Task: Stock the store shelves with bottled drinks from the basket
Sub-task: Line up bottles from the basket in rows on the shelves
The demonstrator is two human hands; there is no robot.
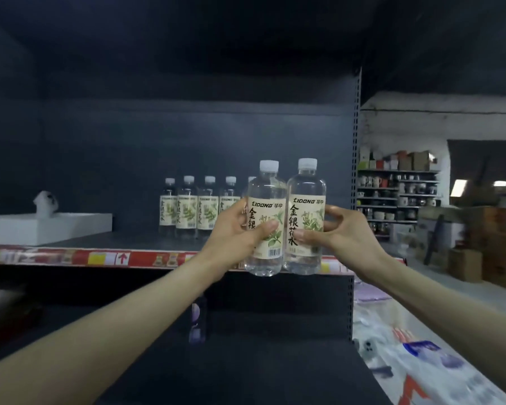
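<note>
seven bottles (pixel 304 185), two hands (pixel 231 232), one tray (pixel 47 228)

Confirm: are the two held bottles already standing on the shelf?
No, the left grip holds one bottle and the right grip the other bottle, in front of the shelf, bases below its red edge strip.

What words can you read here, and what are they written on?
"tiDONG": label of the left bottle, held by the left hand, and of the right bottle, held by the right hand.
"金银花水": right bottle's label.
"金银": left bottle's label; the thumb hides the rest.
Too blurred: back bottles and red shelf strip.
</note>
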